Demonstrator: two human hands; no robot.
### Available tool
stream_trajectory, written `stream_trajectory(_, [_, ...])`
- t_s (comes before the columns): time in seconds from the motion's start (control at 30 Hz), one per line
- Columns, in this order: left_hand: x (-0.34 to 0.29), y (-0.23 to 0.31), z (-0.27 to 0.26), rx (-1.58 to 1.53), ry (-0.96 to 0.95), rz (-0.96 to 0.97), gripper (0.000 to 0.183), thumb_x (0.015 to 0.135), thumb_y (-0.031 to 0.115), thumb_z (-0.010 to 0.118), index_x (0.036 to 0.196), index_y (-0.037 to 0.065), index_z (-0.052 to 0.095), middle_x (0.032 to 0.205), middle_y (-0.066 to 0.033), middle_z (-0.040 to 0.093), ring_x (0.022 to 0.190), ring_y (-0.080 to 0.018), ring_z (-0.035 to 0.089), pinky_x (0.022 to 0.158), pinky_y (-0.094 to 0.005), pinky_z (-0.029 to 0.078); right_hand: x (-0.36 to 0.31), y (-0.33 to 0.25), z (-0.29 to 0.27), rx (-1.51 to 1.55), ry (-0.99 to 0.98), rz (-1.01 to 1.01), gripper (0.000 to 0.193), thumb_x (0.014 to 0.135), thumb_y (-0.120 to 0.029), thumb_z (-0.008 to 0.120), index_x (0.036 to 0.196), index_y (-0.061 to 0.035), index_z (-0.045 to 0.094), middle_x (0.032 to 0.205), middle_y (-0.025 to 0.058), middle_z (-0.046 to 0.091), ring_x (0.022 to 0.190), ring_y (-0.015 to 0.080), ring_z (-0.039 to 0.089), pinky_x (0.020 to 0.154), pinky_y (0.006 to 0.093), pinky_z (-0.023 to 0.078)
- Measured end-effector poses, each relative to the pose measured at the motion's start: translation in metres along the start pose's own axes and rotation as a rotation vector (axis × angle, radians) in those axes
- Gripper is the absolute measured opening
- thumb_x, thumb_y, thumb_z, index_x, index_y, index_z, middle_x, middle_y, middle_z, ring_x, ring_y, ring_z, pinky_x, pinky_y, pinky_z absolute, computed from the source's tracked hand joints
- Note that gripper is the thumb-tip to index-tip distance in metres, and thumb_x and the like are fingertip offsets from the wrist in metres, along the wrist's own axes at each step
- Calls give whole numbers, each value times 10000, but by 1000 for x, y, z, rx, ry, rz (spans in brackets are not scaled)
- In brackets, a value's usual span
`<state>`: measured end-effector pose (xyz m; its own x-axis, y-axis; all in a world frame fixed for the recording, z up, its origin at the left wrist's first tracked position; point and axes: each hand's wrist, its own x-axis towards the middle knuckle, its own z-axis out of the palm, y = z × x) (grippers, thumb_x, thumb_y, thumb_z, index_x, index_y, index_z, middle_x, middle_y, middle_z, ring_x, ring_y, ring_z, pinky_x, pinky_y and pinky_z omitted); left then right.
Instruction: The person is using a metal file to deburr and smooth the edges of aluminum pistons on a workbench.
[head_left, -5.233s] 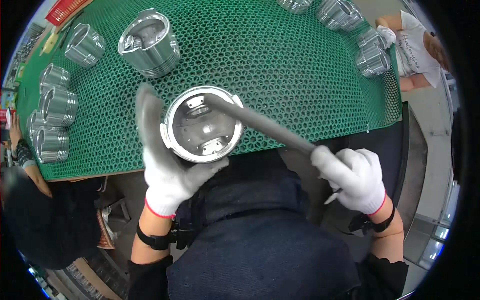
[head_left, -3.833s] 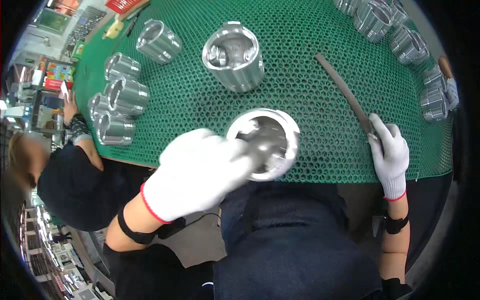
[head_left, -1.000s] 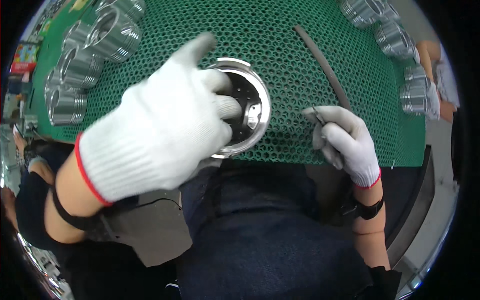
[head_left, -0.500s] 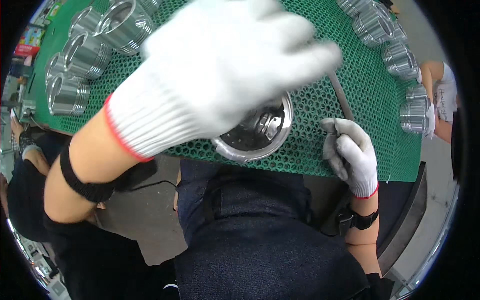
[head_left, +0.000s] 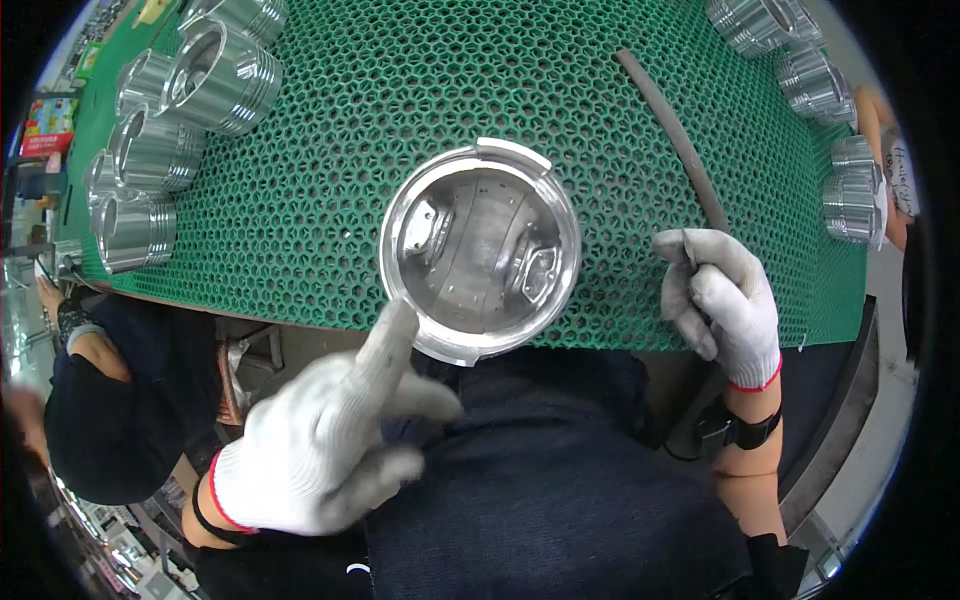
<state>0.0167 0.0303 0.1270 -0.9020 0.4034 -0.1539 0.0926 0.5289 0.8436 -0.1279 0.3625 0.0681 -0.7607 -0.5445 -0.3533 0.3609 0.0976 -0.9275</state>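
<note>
Dark clothing (head_left: pixel 560 470) is seen nearest, between the forearms. Left hand (head_left: pixel 325 435), white-gloved, is blurred in part; nothing is gripped by it, index finger stretched forward, the others loosely bent. Its index tip is seen overlapping the near-left rim of a silver metal piston (head_left: pixel 480 250); whether contact is made cannot be told. The piston is set open side up, ahead and to the right of the left hand, left of the right hand, well inside the latter's reach. Right hand (head_left: pixel 720 305), also gloved, is curled, with a small dark pointed piece (head_left: pixel 688 247) pinched between thumb and forefinger. A long grey bar (head_left: pixel 675 140) is laid on the green mesh mat (head_left: pixel 330 190), running forward from just beyond the right hand; whether its near end is touched cannot be told. Farther off, more pistons are grouped: the left group (head_left: pixel 155 150) ahead-left of the left hand, the right group (head_left: pixel 815 80) ahead-right of the right hand. A co-worker's white shirt (head_left: pixel 900 175) is partly seen beyond the right group.
</note>
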Motion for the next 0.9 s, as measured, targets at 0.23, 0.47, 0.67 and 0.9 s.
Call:
stream_trajectory(0.23, [41, 17, -32, 202, 79, 279, 325, 812, 157, 787, 1065, -15, 679, 993, -192, 711, 798, -323, 708, 730, -398, 573, -1, -3, 1, 34, 4, 19, 371, 969, -109, 541, 1299, 35, 630, 887, 133, 717, 477, 25, 521, 454, 166, 430])
stream_trajectory(0.47, [80, 33, -39, 977, -137, 10, 452, 735, 29, 720, 1161, 177, 690, 1244, -42, 662, 896, -335, 704, 773, -426, 584, -2, -2, -1, 31, -8, 31, 397, 977, -170, 558, 1313, 31, 623, 822, 77, 681, 472, 26, 501, 431, 166, 390])
stream_trajectory(0.67, [73, -2, -32, 895, -72, 140, 312, 760, 143, 717, 1068, 189, 719, 1194, -33, 668, 860, -338, 688, 754, -443, 574, -1, 6, -6, 35, 31, -27, 443, 980, -238, 572, 1326, 36, 603, 797, 79, 665, 456, 40, 468, 399, 181, 338])
stream_trajectory(0.9, [-28, -20, -34, 1000, 266, -110, 337, 727, 154, 769, 1042, 138, 649, 1096, -71, 665, 841, -315, 667, 738, -434, 546, 3, 13, -6, 20, 66, -65, 438, 947, -233, 527, 1281, 46, 577, 735, 75, 614, 394, 58, 421, 348, 209, 300])
